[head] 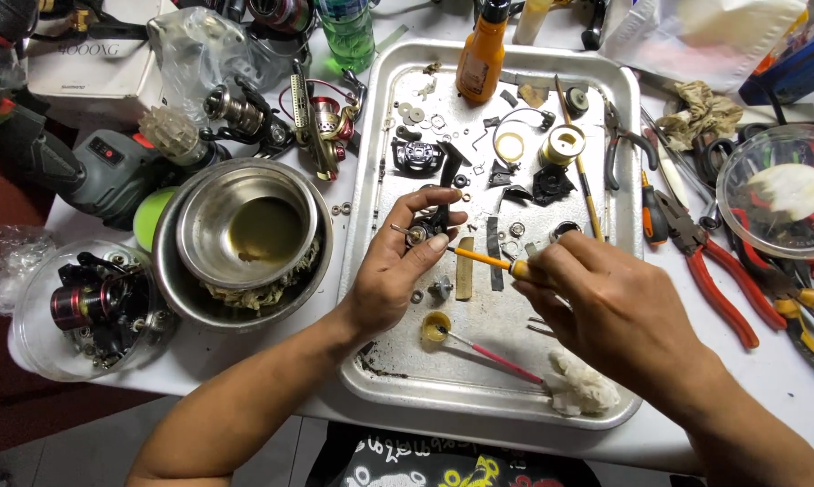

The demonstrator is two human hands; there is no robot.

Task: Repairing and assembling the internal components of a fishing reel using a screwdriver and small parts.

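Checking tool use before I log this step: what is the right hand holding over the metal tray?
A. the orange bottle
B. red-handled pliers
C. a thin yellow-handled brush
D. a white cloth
C: the right hand grips a thin yellow-handled brush, its tip at the small reel part pinched in the left hand.

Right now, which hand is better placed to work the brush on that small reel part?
Right. The right hand already holds the yellow-handled brush, tip at the small reel part; the left hand pinches that part over the metal tray.

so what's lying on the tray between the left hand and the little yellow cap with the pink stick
In the head view, between the left hand and the yellow cap lie a small metal gear-like part and a washer on the metal tray.
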